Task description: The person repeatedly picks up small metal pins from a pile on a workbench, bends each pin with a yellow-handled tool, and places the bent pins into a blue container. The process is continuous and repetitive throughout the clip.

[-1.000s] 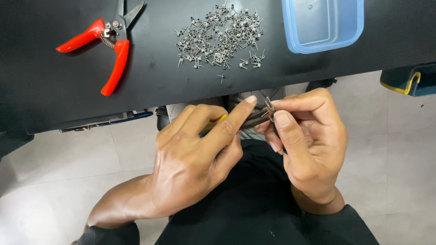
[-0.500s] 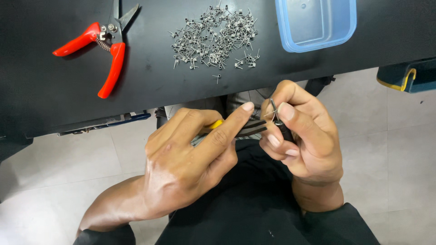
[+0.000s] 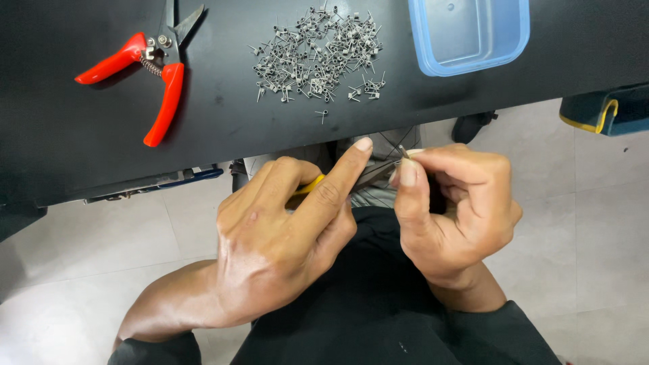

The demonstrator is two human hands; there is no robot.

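Fingers of right hand [image 3: 453,209] pinch one wire coil [image 3: 403,153]; left hand [image 3: 284,236] grips yellow-handled pliers [image 3: 312,186]. Coil pile [image 3: 318,51] at 12 o'clock remains; blue tray [image 3: 422,40] looks empty.

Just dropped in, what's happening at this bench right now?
A person is working below the edge of the black table. The left hand grips a yellow-handled tool, index finger stretched along it. The right hand pinches a small metal piece at the tool's tip. On the table lie a pile of similar metal pieces, red-handled cutters and a blue plastic tub.
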